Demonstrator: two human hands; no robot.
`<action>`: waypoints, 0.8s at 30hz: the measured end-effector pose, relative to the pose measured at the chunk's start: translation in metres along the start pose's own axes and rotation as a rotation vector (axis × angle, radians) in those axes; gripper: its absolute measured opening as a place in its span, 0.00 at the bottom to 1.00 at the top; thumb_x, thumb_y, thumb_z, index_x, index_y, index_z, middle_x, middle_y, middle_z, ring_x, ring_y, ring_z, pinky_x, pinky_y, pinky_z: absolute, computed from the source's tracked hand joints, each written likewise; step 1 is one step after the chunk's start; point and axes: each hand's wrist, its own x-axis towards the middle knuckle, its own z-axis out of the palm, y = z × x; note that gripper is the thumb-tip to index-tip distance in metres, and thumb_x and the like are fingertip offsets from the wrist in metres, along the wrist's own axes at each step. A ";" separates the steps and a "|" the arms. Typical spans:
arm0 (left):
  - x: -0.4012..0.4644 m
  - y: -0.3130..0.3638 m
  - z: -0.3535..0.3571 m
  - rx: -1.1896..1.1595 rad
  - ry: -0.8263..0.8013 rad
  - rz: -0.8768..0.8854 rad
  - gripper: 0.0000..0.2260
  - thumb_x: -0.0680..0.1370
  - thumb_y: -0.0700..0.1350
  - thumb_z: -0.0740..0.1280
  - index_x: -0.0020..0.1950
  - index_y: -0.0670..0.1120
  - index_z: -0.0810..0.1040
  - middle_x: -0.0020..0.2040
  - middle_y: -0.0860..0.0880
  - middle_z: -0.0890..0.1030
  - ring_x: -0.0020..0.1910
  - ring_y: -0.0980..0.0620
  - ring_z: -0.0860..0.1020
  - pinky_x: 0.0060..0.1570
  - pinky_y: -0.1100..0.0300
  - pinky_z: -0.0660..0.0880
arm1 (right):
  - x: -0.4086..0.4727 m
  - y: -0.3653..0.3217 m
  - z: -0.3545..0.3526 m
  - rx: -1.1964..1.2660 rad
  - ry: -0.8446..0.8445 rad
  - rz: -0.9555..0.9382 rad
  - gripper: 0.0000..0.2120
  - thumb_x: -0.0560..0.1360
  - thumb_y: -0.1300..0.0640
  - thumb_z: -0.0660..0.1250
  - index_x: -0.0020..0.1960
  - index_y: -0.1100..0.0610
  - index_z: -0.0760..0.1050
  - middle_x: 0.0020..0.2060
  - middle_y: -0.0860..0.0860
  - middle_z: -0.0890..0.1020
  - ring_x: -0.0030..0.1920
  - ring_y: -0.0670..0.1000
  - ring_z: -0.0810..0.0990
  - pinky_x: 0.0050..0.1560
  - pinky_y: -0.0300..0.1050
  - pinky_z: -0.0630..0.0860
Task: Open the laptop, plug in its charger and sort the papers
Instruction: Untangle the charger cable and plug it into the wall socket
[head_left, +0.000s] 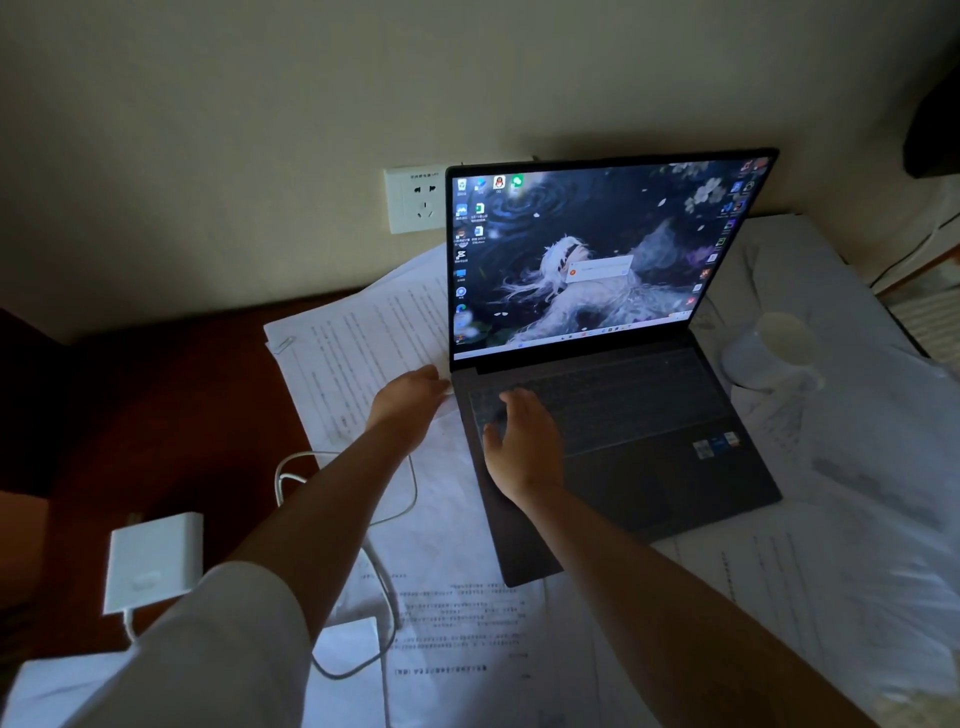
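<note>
The dark grey laptop (649, 426) stands open on the desk, its screen lit with a desktop. My left hand (408, 397) reaches to the laptop's left edge near the hinge, fingertips against its side; whether it holds the cable's plug is hidden. My right hand (519, 447) rests flat on the left part of the keyboard, fingers spread. The white charger brick (153, 561) lies at the lower left, and its white cable (387, 587) loops over the papers. Printed papers (358, 353) lie scattered under and around the laptop.
A white wall socket (415, 200) sits on the wall left of the screen. A white mug (774, 353) lies on papers right of the laptop. The brown desk (171, 405) shows bare at the left. A paper clip (283, 344) holds one sheaf.
</note>
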 end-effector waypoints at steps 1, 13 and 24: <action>0.001 0.000 -0.001 -0.010 0.004 -0.009 0.13 0.81 0.50 0.59 0.60 0.47 0.78 0.53 0.47 0.77 0.54 0.46 0.77 0.43 0.59 0.71 | -0.001 0.000 0.000 -0.005 0.004 -0.005 0.21 0.75 0.55 0.65 0.66 0.60 0.70 0.64 0.56 0.74 0.67 0.55 0.70 0.67 0.47 0.65; 0.009 0.001 -0.013 0.048 -0.025 0.046 0.08 0.78 0.40 0.64 0.53 0.47 0.82 0.50 0.48 0.82 0.52 0.48 0.77 0.51 0.58 0.75 | 0.033 0.008 -0.011 -0.281 -0.225 -0.177 0.25 0.81 0.51 0.51 0.76 0.57 0.55 0.76 0.52 0.55 0.77 0.50 0.50 0.74 0.52 0.43; 0.009 0.011 -0.016 0.009 -0.063 -0.040 0.09 0.79 0.40 0.63 0.52 0.44 0.82 0.50 0.46 0.81 0.51 0.47 0.77 0.49 0.58 0.74 | 0.033 0.008 -0.013 -0.311 -0.255 -0.215 0.27 0.78 0.54 0.53 0.76 0.58 0.54 0.76 0.53 0.55 0.76 0.50 0.51 0.75 0.53 0.40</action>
